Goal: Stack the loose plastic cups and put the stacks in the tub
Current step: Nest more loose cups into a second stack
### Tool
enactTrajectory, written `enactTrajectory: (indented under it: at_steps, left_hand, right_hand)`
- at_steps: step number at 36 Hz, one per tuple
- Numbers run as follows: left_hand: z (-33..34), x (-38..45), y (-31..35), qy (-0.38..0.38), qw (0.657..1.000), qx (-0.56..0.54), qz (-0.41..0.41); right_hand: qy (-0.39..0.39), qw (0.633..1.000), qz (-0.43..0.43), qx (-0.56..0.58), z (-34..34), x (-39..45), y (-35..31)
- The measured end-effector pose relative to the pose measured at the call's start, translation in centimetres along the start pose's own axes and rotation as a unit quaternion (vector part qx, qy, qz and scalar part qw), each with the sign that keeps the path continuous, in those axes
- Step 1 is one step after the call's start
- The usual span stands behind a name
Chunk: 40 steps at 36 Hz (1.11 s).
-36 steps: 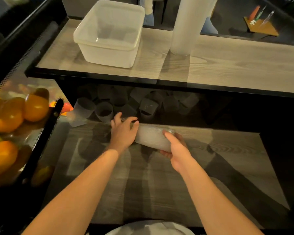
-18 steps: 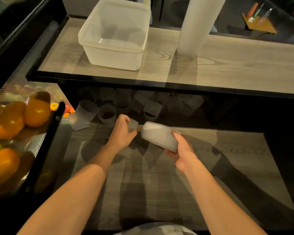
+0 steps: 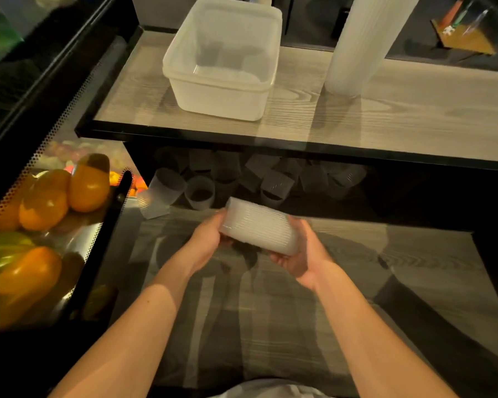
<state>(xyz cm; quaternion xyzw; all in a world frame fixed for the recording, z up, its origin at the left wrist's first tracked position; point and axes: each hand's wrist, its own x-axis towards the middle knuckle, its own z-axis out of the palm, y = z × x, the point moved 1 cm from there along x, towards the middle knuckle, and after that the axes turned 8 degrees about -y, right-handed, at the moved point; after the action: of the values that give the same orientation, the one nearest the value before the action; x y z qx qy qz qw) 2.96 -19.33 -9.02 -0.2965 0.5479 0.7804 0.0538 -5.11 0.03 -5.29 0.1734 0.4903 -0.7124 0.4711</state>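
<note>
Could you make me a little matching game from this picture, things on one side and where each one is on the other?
Things:
1. tub
2. short cup stack
3. tall cup stack
4. loose cups

Places:
A. lying sideways between both hands
B. in the shadow under the upper shelf
C. standing on the upper shelf, right side
D. on the upper shelf, left side, nothing in it

Pairs: 1-D, 2-A, 3-C, 4-B

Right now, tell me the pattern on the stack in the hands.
Fine horizontal ribbing on translucent white plastic stack, seen in the head view.
</note>
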Motion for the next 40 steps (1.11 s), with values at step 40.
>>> enactTrajectory:
  at_steps: [40]
  left_hand:
    - [-3.9, -2.3, -0.4, -0.012, 0.963, 0.229, 0.14]
  right_hand:
    - [0.103, 0.99, -0.036, -0.091, 0.6, 2.0, 0.8]
